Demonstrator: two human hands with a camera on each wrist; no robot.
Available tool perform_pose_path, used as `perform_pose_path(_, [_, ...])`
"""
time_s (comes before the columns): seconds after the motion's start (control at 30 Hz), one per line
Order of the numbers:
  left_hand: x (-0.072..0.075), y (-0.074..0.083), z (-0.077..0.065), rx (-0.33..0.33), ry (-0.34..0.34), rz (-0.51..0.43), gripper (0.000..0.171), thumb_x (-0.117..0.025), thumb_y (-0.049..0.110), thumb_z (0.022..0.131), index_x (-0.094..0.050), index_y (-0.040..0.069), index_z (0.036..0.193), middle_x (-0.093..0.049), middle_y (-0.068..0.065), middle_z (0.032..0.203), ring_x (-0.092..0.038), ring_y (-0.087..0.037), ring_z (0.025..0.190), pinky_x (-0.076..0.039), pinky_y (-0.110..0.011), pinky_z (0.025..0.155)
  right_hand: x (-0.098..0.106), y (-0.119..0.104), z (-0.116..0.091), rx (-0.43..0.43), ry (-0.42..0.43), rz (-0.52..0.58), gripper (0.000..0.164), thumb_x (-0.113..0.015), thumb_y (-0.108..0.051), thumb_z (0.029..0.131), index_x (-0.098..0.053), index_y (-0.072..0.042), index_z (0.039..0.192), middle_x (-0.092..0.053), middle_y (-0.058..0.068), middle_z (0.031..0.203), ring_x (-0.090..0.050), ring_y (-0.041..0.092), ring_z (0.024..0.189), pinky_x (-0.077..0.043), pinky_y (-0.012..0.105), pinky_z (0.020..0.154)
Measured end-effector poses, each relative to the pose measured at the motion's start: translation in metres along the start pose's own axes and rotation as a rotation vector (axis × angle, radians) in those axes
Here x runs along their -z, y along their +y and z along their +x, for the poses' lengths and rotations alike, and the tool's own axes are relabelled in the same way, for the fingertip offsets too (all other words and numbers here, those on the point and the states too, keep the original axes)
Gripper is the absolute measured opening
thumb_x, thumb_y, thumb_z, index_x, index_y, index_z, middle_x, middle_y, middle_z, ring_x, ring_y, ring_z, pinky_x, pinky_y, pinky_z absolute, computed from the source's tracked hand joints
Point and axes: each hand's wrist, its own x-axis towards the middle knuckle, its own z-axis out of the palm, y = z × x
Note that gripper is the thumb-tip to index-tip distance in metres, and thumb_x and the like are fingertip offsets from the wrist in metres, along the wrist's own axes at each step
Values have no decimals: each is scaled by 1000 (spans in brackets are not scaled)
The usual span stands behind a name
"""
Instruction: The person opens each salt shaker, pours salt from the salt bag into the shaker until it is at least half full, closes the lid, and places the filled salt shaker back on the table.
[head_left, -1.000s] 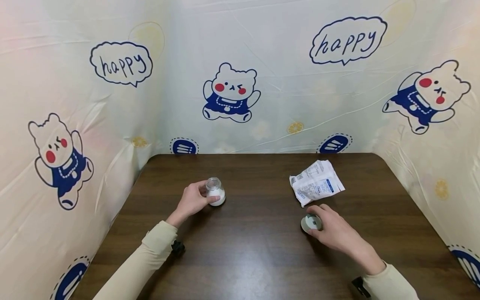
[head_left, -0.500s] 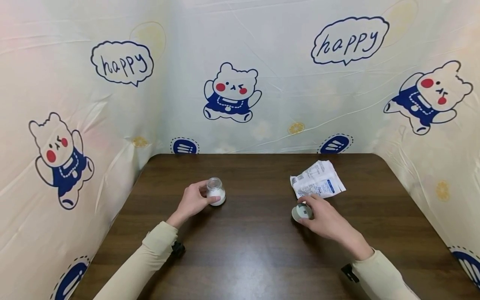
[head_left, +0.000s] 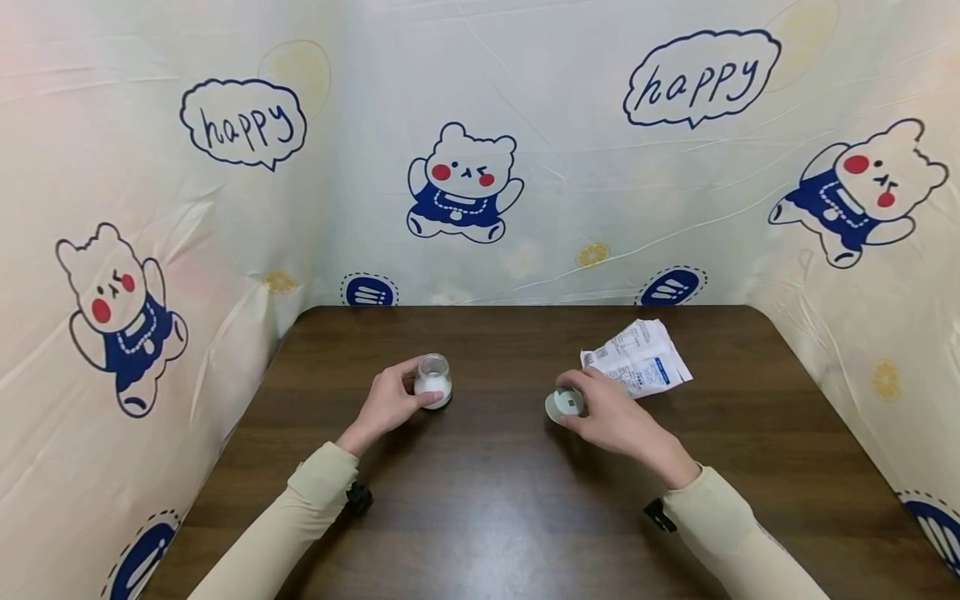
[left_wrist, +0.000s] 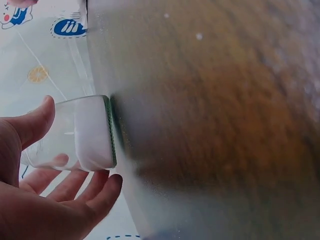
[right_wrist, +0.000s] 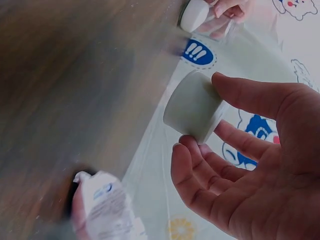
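Note:
My left hand grips a small clear glass jar on the left half of the table, thumb on one side and fingers on the other. The jar stands upright without a lid. White contents fill its lower part, which the left wrist view shows as a level white layer. Toward the middle, my right hand pinches a short, round, pale green lid between thumb and fingertips. In the right wrist view this lid is held above the tabletop, its side wall plainly seen.
A crumpled white printed packet lies behind the right hand on the dark wooden table. Pale printed cloth hangs along the back and both sides of the table.
My right hand has carried the pale green lid leftward and slightly back, toward the jar, passing in front of the packet. My left hand and the jar have stayed nearly still.

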Motion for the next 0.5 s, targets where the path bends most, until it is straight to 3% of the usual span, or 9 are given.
perform_pose_path(0.23, [0,1,0,-25,-13,-4,64,-87,7,87,-60,0,144,-70,-18,129,-71,-32,108,-56,-51,92,-9,-14,23,14,-6,14,42,-85,-17,90,-68,-8,128,-64,9,117,-62,24,99,-53,45,89])
perform_pose_path(0.5, [-3,3,0,-61,17,7,63,-89,5,85,-62,-2,141,-69,-19,127,-69,-35,111,-54,-52,95,-16,-31,52,74,-4,43,46,-83,-12,90,-66,-7,132,-63,11,124,-62,26,105,-53,45,94])
